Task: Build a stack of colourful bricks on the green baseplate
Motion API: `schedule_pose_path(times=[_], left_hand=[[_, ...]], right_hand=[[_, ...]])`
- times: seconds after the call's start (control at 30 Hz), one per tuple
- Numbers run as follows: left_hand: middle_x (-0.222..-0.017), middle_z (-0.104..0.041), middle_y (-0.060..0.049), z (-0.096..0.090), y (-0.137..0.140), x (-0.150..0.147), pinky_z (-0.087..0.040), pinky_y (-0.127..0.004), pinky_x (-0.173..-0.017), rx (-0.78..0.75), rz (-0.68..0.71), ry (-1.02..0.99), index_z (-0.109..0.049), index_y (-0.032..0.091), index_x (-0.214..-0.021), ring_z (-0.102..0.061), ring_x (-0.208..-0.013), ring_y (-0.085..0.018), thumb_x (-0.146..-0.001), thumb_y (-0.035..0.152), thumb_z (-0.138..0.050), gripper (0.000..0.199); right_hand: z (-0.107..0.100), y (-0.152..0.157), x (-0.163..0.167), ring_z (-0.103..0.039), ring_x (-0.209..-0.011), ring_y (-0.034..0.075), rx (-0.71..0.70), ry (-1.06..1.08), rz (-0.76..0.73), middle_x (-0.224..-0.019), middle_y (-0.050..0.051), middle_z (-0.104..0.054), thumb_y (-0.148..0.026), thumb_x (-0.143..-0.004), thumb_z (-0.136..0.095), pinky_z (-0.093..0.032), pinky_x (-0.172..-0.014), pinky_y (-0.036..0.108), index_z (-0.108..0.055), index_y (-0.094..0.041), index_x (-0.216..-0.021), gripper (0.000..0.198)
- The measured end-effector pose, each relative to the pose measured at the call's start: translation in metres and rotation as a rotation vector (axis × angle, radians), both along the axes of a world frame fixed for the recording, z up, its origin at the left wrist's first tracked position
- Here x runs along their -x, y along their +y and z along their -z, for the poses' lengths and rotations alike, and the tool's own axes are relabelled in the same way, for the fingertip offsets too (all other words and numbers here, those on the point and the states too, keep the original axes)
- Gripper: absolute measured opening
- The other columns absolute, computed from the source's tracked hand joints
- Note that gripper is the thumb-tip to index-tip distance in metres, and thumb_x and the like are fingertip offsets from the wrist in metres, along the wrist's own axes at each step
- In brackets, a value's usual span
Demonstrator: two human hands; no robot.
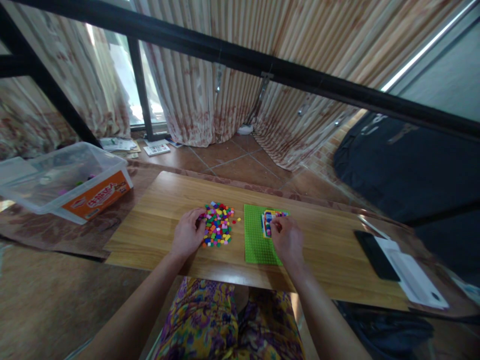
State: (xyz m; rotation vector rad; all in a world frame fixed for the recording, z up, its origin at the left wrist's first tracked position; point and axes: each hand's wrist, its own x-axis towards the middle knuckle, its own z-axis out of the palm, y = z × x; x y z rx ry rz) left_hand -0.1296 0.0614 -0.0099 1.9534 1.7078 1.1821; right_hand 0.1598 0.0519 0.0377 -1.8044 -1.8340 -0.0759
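A heap of small multicoloured toy bricks (218,226) lies on the wooden table. At its left edge rests my left hand (188,233), the fingers curved and touching the outer bricks, with the thumb apart from them. To the right of the heap is a green studded baseplate (257,247). On its upper part stands a low brick build (267,218) with white, yellow, blue and red pieces. My right hand (289,241) is over this build, fingertips pinched together on a small toy brick against its surface. The hand hides part of the build and most of that brick.
A few loose bricks (236,221) lie between heap and baseplate. To the right are a black phone (376,255) and a white case-like object (414,277). A clear plastic bin (71,175) with an orange label stands at left. A dark metal bar (240,57) crosses beyond the table.
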Motion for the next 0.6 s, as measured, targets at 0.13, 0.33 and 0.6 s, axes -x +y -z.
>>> schedule_pose_path(times=[0.13, 0.33, 0.6], left_hand=[[-0.113, -0.069, -0.008, 0.001, 0.0, 0.0, -0.049, -0.042, -0.1, -0.005, -0.001, -0.003, -0.063, 0.021, -0.106, -0.062, -0.108, -0.024, -0.085, 0.022, -0.049, 0.025], [-0.114, -0.068, -0.008, 0.003, 0.0, 0.0, -0.05, -0.041, -0.098, 0.004, 0.004, -0.016, -0.063, 0.021, -0.106, -0.063, -0.107, -0.023, -0.085, 0.023, -0.049, 0.025], [-0.113, -0.069, -0.008, 0.003, 0.0, 0.001, -0.049, -0.041, -0.099, -0.012, 0.011, -0.01, -0.063, 0.021, -0.106, -0.063, -0.107, -0.023, -0.086, 0.024, -0.049, 0.025]], right_hand=[[0.0, -0.002, 0.002, -0.055, -0.081, 0.022, -0.003, -0.037, 0.006, -0.081, 0.008, -0.062, -0.019, -0.086, -0.045, -0.042, -0.075, 0.034, -0.065, -0.019, -0.075, 0.023], [0.001, -0.005, 0.005, -0.054, -0.087, 0.023, -0.026, -0.08, -0.002, -0.085, 0.01, -0.062, -0.018, -0.087, -0.045, -0.042, -0.082, 0.036, -0.066, -0.019, -0.078, 0.023], [0.004, -0.014, 0.005, -0.053, -0.097, 0.027, -0.004, -0.177, -0.087, -0.098, 0.015, -0.064, -0.015, -0.091, -0.043, -0.042, -0.088, 0.041, -0.068, -0.016, -0.091, 0.026]])
